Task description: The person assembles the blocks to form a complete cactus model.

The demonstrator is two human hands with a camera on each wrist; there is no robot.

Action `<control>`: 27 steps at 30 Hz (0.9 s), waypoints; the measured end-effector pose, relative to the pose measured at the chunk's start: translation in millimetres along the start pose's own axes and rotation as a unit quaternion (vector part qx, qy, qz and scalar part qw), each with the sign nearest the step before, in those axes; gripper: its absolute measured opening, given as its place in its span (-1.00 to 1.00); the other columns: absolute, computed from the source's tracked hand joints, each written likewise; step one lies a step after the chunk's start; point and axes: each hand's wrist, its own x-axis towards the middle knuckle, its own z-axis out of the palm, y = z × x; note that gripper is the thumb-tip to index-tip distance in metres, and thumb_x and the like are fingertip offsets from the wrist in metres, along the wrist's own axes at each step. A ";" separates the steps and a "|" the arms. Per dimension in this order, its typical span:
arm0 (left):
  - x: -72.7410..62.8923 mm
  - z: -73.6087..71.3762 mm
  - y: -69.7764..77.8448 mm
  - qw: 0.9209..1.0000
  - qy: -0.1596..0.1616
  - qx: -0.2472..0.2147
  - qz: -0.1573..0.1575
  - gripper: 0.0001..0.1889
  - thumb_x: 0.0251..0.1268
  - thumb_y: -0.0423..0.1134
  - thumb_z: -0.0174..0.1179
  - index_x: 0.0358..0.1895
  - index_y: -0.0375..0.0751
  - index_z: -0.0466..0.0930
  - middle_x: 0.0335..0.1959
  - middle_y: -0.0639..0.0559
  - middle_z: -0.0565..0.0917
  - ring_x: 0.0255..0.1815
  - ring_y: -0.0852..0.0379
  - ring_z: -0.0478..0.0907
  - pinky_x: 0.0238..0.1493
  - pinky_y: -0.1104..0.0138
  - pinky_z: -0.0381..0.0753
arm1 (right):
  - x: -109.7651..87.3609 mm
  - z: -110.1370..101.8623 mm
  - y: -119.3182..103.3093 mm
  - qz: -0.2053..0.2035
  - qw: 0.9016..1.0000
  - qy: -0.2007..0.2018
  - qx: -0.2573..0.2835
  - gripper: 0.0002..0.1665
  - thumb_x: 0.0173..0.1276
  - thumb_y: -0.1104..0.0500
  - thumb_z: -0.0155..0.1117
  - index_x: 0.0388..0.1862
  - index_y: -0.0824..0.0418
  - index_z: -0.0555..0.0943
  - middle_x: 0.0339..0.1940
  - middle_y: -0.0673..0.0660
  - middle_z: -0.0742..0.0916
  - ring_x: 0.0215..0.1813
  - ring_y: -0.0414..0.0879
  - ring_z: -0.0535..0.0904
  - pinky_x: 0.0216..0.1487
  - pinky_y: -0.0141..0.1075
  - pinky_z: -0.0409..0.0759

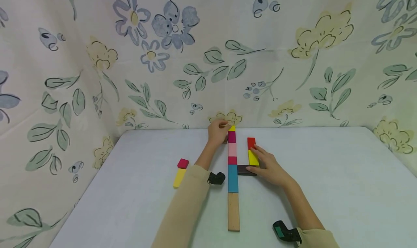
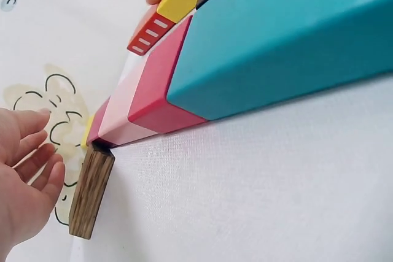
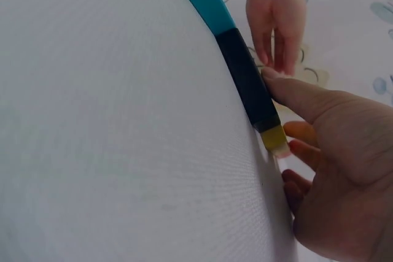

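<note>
A straight row of blocks runs away from me: bare wood [image 1: 233, 211], teal [image 1: 232, 179], red-pink [image 1: 232, 160], light pink [image 1: 232, 149], magenta [image 1: 231, 137] and a small yellow block [image 1: 232, 128] at the far end. Beside that end is my left hand [image 1: 217, 132], fingers loosely bent with nothing between them. A brown wood-grain block [image 2: 92, 191] lies against the row there. Right of the teal block, a black block [image 1: 244, 169] sticks out sideways, with a yellow block [image 1: 252, 158] and a red block [image 1: 251, 143] leading away from it. My right hand [image 1: 268, 166] rests its thumb at the black block and fingertips at the yellow one.
Left of the row, a crimson block [image 1: 183, 163] and another yellow block [image 1: 179, 178] lie end to end, partly behind the left sleeve [image 1: 185, 204]. Everything sits on a white table [image 1: 342, 190], with a floral curtain [image 1: 208, 59] along its back edge.
</note>
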 end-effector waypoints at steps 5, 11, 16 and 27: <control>-9.3 -5.4 -0.1 1.000 0.012 -0.009 0.017 -0.72 0.48 -0.38 0.30 0.14 -0.47 0.71 0.14 -0.29 0.73 0.14 -0.22 0.66 0.24 0.09 0.71 | -0.3 0.1 -1.2 0.003 1.000 0.001 -0.004 -0.08 0.47 0.01 0.40 0.62 0.42 0.28 0.69 0.46 0.20 0.64 0.51 0.05 0.49 0.51 0.19; -20.0 -14.0 1.3 0.999 0.018 0.020 0.041 -0.73 0.52 -0.32 0.28 0.15 -0.38 0.72 0.15 -0.23 0.72 0.16 -0.18 0.60 0.27 0.05 0.66 | -0.9 -0.3 -2.1 0.000 1.000 0.001 -0.008 -0.08 0.46 0.01 0.41 0.61 0.44 0.29 0.69 0.46 0.21 0.63 0.51 0.06 0.49 0.51 0.19; -23.4 -20.2 -5.1 0.996 0.032 0.032 0.072 -0.72 0.48 -0.32 0.33 0.11 -0.43 0.72 0.14 -0.28 0.72 0.17 -0.25 0.60 0.25 -0.03 0.66 | -2.0 -1.0 -2.0 0.001 1.000 0.000 -0.004 -0.07 0.46 0.01 0.40 0.61 0.44 0.28 0.69 0.46 0.20 0.64 0.51 0.04 0.50 0.52 0.17; -25.6 -32.2 -17.4 0.996 -0.068 0.062 0.013 -0.58 0.46 -0.22 0.39 0.26 -0.35 0.66 0.28 -0.23 0.64 0.22 -0.17 0.63 0.29 0.07 0.68 | -0.3 -0.8 0.5 -0.002 1.000 -0.004 0.000 -0.07 0.47 0.01 0.39 0.62 0.44 0.27 0.70 0.46 0.19 0.65 0.50 0.03 0.52 0.50 0.11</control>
